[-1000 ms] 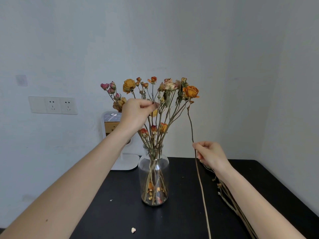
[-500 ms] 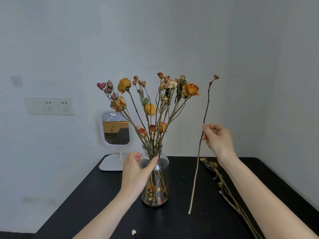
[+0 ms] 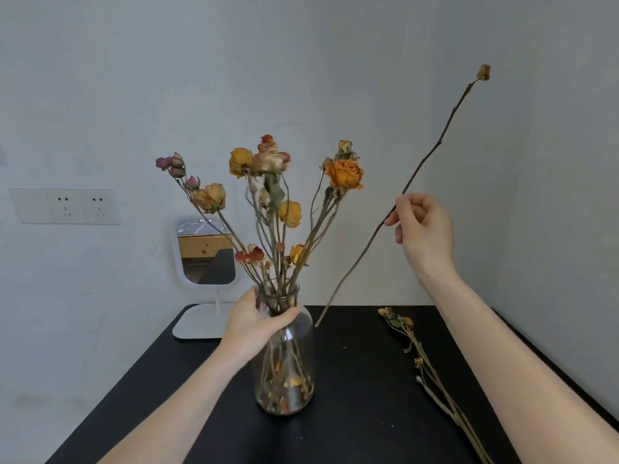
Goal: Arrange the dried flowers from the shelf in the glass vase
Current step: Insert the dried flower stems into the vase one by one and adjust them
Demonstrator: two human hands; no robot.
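Note:
A clear glass vase (image 3: 288,370) stands on the black table (image 3: 361,413), holding a bunch of dried roses (image 3: 278,195) in orange, yellow and pink. My left hand (image 3: 258,324) grips the vase at its shoulder, just under the neck. My right hand (image 3: 423,226) pinches one long bare dried stem (image 3: 432,155) with a small bud on top; the stem hangs in the air, tilted, its lower end just right of the vase neck and above the table. More dried stems (image 3: 428,370) lie on the table at the right.
A small white standing mirror (image 3: 204,252) sits behind the vase at the table's back left. Wall sockets (image 3: 67,205) are on the left wall. Walls close in the table at the back and the right.
My left hand dropped from the flower heads to the vase and closed on its shoulder. My right hand lifted the single stem off the table and tilted its lower end toward the vase.

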